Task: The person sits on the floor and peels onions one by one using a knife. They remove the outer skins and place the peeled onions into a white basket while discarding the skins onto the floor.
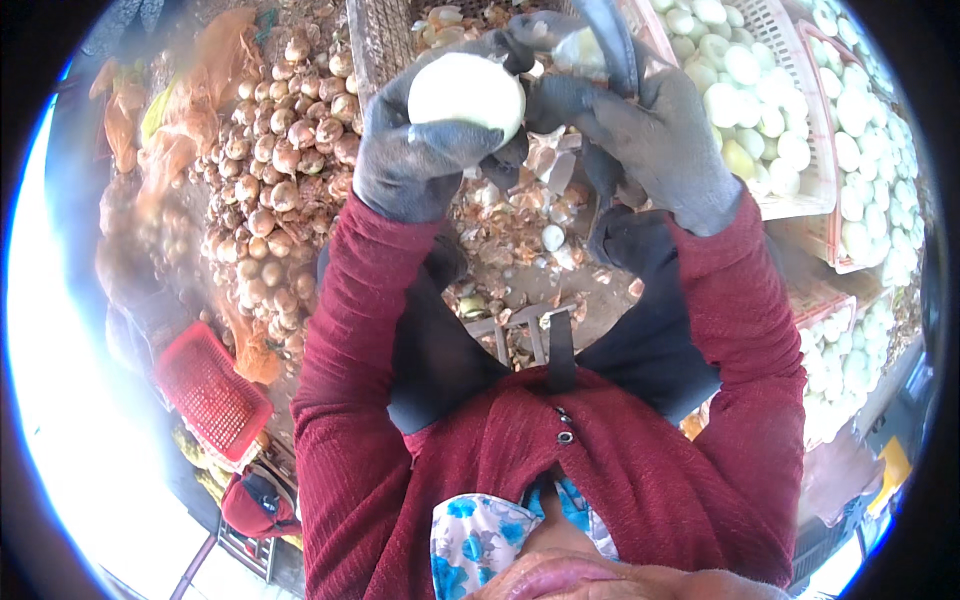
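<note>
A peeled white onion point(466, 97) rests in my gloved left hand point(409, 142), with the fingers and thumb wrapped around it. My right hand point(652, 135), also in a grey glove, is just to the right, its fingers curled towards the onion. A curved blue-grey strip point(619, 52) and a pale translucent piece point(581, 54) show by the right fingers. Whether that hand grips either one, I cannot tell. Below the hands, onion skins point(495, 217) litter the ground around a small peeled onion point(553, 238).
Unpeeled onions point(285, 157) are heaped at the left, near orange mesh bags point(195, 97) and a red plastic basket point(214, 390). At the right, a pale crate point(814, 187) and a pink crate point(832, 251) hold peeled onions. A metal frame point(517, 330) lies between my legs.
</note>
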Available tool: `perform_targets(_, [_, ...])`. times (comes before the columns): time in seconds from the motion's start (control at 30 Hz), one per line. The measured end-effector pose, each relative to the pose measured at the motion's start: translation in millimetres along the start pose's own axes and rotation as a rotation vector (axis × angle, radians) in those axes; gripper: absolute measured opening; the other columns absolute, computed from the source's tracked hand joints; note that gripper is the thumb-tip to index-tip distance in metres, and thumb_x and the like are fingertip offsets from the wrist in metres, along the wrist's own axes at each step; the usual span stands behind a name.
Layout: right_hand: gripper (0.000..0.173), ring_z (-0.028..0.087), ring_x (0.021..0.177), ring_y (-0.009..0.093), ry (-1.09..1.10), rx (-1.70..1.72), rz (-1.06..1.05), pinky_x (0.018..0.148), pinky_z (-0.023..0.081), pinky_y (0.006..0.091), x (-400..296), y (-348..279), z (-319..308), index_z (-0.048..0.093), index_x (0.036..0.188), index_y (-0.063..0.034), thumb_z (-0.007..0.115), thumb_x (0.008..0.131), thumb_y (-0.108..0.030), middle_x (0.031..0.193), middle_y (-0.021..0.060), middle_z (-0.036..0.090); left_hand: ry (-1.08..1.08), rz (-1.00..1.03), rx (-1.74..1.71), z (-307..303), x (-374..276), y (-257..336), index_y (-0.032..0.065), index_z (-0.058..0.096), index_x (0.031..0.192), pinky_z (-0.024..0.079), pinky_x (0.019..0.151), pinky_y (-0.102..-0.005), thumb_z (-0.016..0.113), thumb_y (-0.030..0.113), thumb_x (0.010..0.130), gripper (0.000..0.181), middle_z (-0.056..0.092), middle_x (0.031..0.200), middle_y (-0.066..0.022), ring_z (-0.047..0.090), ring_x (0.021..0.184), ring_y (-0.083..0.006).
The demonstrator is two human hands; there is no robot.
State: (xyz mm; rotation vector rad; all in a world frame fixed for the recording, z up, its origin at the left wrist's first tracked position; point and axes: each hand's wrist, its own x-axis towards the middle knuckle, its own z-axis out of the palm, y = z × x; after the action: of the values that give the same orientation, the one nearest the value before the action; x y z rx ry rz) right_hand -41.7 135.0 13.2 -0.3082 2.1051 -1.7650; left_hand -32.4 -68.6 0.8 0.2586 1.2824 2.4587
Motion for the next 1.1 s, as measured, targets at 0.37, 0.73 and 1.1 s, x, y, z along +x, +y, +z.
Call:
perform_targets(0.37, [0.032, 0.058, 0.048, 0.011, 0.046, -0.11, -0.254, 0.045, 0.045, 0.0235, 0, 15, 12, 0.059, 0.099, -0.0083, 0.064, 0.071, -0.023, 0.058, 0.0032, 0.061, 0.219, -0.047, -0.324, 11, -7, -18, -0.0035, 0.052, 0.102, 0.045, 0.045, -0.0285, 0.058, 0.018, 0.072, 0.037, 0.06, 0.086, -0.0155, 0.059, 0.068, -0.0236])
perform_targets(0.73, [0.023, 0.055, 0.053, 0.009, -0.016, -0.486, -0.739, 0.048, 0.043, 0.025, -6, 13, 44, 0.06, 0.089, -0.0055, 0.067, 0.072, -0.02, 0.067, 0.0051, 0.059, 0.378, -0.051, -0.221, 28, -4, -19, -0.0039, 0.049, 0.104, 0.051, 0.063, -0.0289, 0.051, 0.02, 0.079, 0.035, 0.06, 0.087, -0.0139, 0.061, 0.075, -0.0226])
perform_targets(1.1, [0.027, 0.058, 0.051, 0.009, 0.221, -0.258, -0.488, 0.042, 0.044, 0.021, -2, -2, 23, 0.052, 0.107, 0.0014, 0.054, 0.082, -0.008, 0.063, 0.0057, 0.06, 0.202, 0.07, -0.226, 21, -1, -13, 0.0007, 0.048, 0.11, 0.048, 0.061, -0.0311, 0.06, 0.034, 0.074, 0.051, 0.059, 0.089, -0.012, 0.058, 0.07, -0.0217])
